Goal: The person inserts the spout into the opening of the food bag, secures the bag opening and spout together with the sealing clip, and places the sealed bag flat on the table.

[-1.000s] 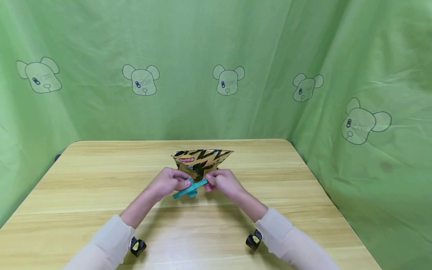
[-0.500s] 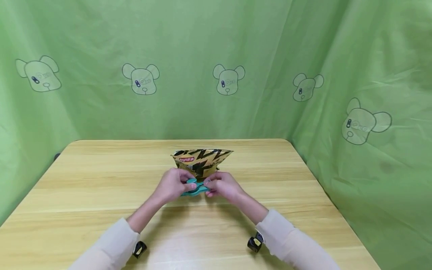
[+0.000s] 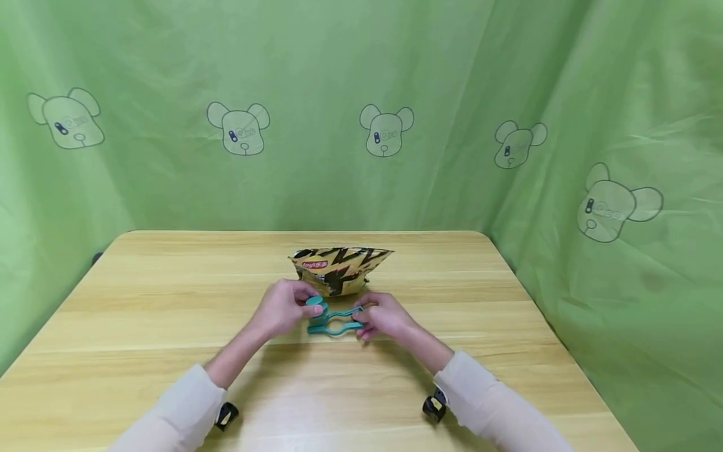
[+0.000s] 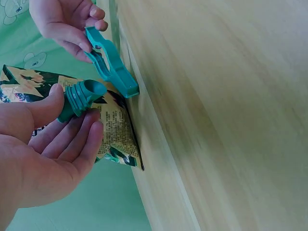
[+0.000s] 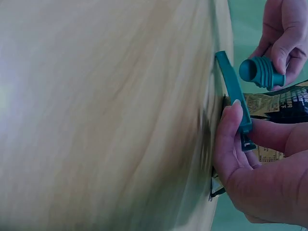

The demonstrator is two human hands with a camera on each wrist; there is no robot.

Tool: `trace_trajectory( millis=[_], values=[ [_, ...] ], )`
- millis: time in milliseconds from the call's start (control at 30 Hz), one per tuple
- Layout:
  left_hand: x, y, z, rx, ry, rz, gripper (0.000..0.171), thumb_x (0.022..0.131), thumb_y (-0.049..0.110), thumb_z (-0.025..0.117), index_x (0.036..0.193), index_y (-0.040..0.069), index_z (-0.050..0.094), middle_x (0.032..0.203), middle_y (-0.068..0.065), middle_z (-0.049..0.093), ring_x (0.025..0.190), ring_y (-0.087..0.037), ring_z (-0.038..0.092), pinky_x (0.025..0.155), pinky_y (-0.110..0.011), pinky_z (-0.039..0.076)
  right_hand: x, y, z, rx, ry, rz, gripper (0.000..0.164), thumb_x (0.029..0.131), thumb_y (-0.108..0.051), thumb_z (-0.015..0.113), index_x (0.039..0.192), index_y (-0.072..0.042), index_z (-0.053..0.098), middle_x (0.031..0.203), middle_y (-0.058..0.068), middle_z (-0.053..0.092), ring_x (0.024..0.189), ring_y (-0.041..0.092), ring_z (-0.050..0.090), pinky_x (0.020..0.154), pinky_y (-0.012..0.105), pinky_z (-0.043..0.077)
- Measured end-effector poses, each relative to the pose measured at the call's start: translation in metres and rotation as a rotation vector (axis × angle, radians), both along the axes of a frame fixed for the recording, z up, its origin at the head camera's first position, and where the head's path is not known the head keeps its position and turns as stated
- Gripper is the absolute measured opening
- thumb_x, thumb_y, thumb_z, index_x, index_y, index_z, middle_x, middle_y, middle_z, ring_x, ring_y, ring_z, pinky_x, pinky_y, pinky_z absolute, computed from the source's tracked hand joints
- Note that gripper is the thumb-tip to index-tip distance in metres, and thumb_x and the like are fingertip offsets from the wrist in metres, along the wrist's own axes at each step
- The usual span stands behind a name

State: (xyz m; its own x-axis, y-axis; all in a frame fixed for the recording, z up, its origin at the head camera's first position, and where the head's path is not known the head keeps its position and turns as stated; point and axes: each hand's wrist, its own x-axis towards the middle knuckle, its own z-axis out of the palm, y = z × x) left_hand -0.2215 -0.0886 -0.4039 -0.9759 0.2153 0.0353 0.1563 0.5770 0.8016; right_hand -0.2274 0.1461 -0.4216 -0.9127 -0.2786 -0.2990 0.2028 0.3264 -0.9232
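My left hand [image 3: 284,306] pinches a teal ribbed pouring spout [image 4: 79,98] between thumb and fingers; its round cap [image 3: 314,302] shows in the head view. My right hand [image 3: 388,315] pinches one end of a teal bag clip [image 3: 336,329], whose two arms are spread apart with a rounded bulge in each. In the right wrist view, clip [image 5: 233,84] and spout [image 5: 262,71] are separate, with a gap between them. Just beyond both hands, a gold and black Lay's chip bag [image 3: 344,270] stands on the table.
The light wooden table [image 3: 141,295] reaches back to a green curtain [image 3: 316,56] printed with bear heads, which also encloses the sides. Small black devices hang at the left cuff [image 3: 227,415] and the right cuff [image 3: 434,407].
The clip and spout were together between both hands; now the right hand has drawn the clip rightward and its arms are spread, while the left keeps the spout. The bag has stayed put.
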Motion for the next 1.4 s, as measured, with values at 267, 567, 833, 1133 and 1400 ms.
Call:
trace_trajectory(
  millis=[267, 567, 833, 1133, 1400],
  values=[
    [-0.001, -0.001, -0.002, -0.005, 0.003, -0.012, 0.019, 0.086, 0.016, 0.081, 0.103, 0.008, 0.077, 0.092, -0.002, 0.076, 0.085, -0.014, 0.07, 0.081, -0.035, 0.059, -0.001, -0.002, -0.005, 0.1, 0.008, 0.055, 0.025, 0.096, -0.004, 0.061, 0.115, 0.011, 0.06, 0.093, 0.018, 0.065, 0.072, 0.022, 0.063, 0.072, 0.034, 0.062],
    [0.0, -0.003, -0.001, -0.003, -0.001, -0.011, 0.016, 0.086, 0.015, 0.082, 0.101, 0.009, 0.077, 0.089, 0.0, 0.076, 0.083, -0.014, 0.07, 0.08, -0.035, 0.059, -0.001, -0.003, -0.001, 0.294, 0.148, 0.092, 0.015, 0.096, -0.011, 0.063, 0.105, 0.001, 0.068, 0.087, 0.013, 0.066, 0.073, 0.02, 0.061, 0.065, 0.03, 0.055],
    [0.0, -0.006, 0.0, 0.01, -0.007, -0.002, 0.019, 0.086, 0.015, 0.081, 0.104, 0.008, 0.077, 0.09, 0.0, 0.076, 0.084, -0.014, 0.07, 0.08, -0.034, 0.06, -0.001, 0.0, 0.001, 0.438, 0.278, 0.113, 0.014, 0.094, -0.017, 0.067, 0.103, -0.007, 0.073, 0.093, 0.004, 0.069, 0.08, 0.017, 0.062, 0.071, 0.03, 0.053],
    [-0.001, -0.008, 0.003, 0.01, -0.009, -0.004, 0.021, 0.087, 0.016, 0.081, 0.105, 0.008, 0.077, 0.09, -0.001, 0.076, 0.084, -0.015, 0.071, 0.08, -0.034, 0.06, -0.002, -0.002, 0.015, 0.443, 0.312, 0.098, 0.015, 0.096, -0.015, 0.065, 0.106, -0.004, 0.07, 0.093, 0.005, 0.069, 0.08, 0.02, 0.064, 0.071, 0.031, 0.055],
    [-0.002, -0.01, 0.006, 0.002, -0.002, -0.005, 0.02, 0.088, 0.018, 0.08, 0.105, 0.01, 0.077, 0.092, -0.001, 0.077, 0.084, -0.014, 0.071, 0.079, -0.035, 0.06, 0.0, -0.011, 0.065, 0.506, 0.455, 0.127, 0.015, 0.098, -0.02, 0.065, 0.104, -0.008, 0.071, 0.092, 0.003, 0.07, 0.083, 0.016, 0.064, 0.074, 0.032, 0.054]
  ],
)
